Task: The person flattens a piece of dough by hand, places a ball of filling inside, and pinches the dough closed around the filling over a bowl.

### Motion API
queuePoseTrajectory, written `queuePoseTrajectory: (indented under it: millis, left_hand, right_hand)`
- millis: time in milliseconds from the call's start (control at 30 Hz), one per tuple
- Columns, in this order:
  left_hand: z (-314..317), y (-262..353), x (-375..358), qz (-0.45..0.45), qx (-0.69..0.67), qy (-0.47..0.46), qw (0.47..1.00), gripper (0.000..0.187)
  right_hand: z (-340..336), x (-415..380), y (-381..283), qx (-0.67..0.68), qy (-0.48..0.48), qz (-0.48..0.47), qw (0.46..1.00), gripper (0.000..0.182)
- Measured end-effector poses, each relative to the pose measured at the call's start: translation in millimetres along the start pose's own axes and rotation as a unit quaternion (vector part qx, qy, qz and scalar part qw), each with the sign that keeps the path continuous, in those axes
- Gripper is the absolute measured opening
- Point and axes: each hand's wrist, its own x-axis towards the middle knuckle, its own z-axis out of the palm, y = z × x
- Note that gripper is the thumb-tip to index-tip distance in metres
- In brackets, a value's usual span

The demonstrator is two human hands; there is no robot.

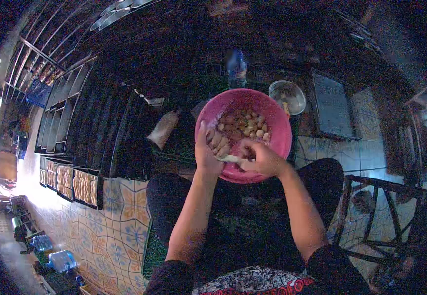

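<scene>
A pink bowl [282, 130] stands before me, with many small round pale and brownish pieces [253, 123] inside. My left hand [211, 152] is at the bowl's left side, its fingers curled round several light brown pieces. A pale strip [230, 158] stretches from my left hand to my right hand. My right hand [262, 158], over the bowl's near right part, pinches the strip's right end; its fingertips are slightly blurred.
Behind the bowl stands a plastic bottle [236, 69]. A round metal bowl [287, 97] and a grey tray [334, 105] lie to the right. Left are a cloudy bag [164, 129], dark racks and bread trays [85, 187]. A metal frame [376, 216] stands right.
</scene>
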Motion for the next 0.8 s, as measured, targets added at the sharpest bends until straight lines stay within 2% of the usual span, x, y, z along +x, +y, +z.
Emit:
queuePoseTrajectory:
  millis: [33, 67, 100, 133, 200, 233, 267, 300, 333, 400, 433, 467, 500, 533, 567, 600, 633, 667, 700, 767, 800]
  left_hand:
    - [3, 0, -1, -0.001, 0.000, -0.001, 1.000, 0.037]
    - [10, 0, -3, -0.007, 0.009, 0.038, 0.999, 0.038]
    - [14, 1, -5, -0.013, 0.019, 0.077, 0.997, 0.039]
    - [11, -1, -5, -0.014, 0.020, 0.076, 0.997, 0.039]
    - [-2, -2, -2, -0.012, 0.019, -0.035, 0.999, 0.034]
    - [-7, -3, 1, -0.012, 0.019, -0.035, 0.999, 0.034]
    - [-11, -5, 5, 0.012, 0.002, 0.016, 1.000, 0.036]
    - [-10, -5, 7, 0.036, -0.017, 0.067, 0.997, 0.037]
    - [-10, -7, 8, 0.037, -0.018, 0.066, 0.997, 0.037]
    - [-6, -9, 9, 0.038, 0.014, 0.136, 0.990, 0.040]
    - [-4, -5, 6, 0.039, 0.015, 0.136, 0.990, 0.040]
    - [-5, 2, 1, 0.018, 0.124, 0.042, 0.991, 0.040]
    - [-6, 8, -1, -0.003, 0.230, -0.054, 0.972, 0.040]
    - [-15, 13, 3, 0.013, 0.347, -0.094, 0.933, 0.042]
    - [-9, 16, -2, 0.013, 0.346, -0.094, 0.933, 0.042]
    - [2, 20, -11, 0.028, 0.517, -0.190, 0.834, 0.042]
    - [8, 21, -19, 0.042, 0.662, -0.276, 0.695, 0.044]
    - [-2, 10, -20, 0.060, 0.718, -0.281, 0.635, 0.042]
    - [-9, 0, -15, 0.059, 0.717, -0.281, 0.635, 0.042]
    - [-19, -18, -10, 0.056, 0.762, -0.259, 0.591, 0.051]
    - [-20, -16, -9, 0.086, 0.784, -0.246, 0.564, 0.044]
  right_hand:
    - [16, 5, 19, 0.039, 0.026, -0.010, 0.999, 0.040]
    - [28, 7, 26, 0.078, 0.052, -0.021, 0.995, 0.039]
    - [36, 8, 21, 0.079, 0.054, -0.020, 0.995, 0.039]
    - [44, 10, 10, 0.112, 0.072, -0.009, 0.991, 0.033]
    - [37, 10, -15, 0.145, 0.089, -0.001, 0.985, 0.030]
    - [22, 7, -38, 0.074, 0.052, 0.037, 0.995, 0.030]
    - [14, 6, -49, 0.001, 0.013, 0.075, 0.997, 0.032]
    - [13, 8, -49, 0.000, 0.012, 0.075, 0.997, 0.032]
    - [13, 9, -48, -0.033, 0.021, 0.058, 0.998, 0.034]
    - [11, 11, -37, -0.066, 0.030, 0.042, 0.996, 0.037]
    - [8, 12, -26, -0.104, 0.046, 0.038, 0.993, 0.036]
    - [7, 11, -14, -0.143, 0.061, 0.035, 0.987, 0.036]
    - [0, 6, -25, -0.143, 0.062, 0.035, 0.987, 0.036]
    - [-12, -3, -47, -0.143, 0.078, 0.054, 0.985, 0.034]
    - [-19, -9, -58, -0.142, 0.094, 0.073, 0.983, 0.032]
    - [-18, -11, -48, -0.143, 0.094, 0.073, 0.983, 0.032]
    - [-14, -11, -35, -0.101, 0.105, 0.059, 0.988, 0.034]
    - [-12, -12, -21, -0.058, 0.115, 0.045, 0.991, 0.036]
    - [-14, -11, -21, -0.058, 0.115, 0.046, 0.991, 0.036]
    - [-21, -11, -24, -0.145, 0.027, 0.036, 0.988, 0.029]
    - [-23, -13, -29, -0.144, 0.028, 0.037, 0.989, 0.029]
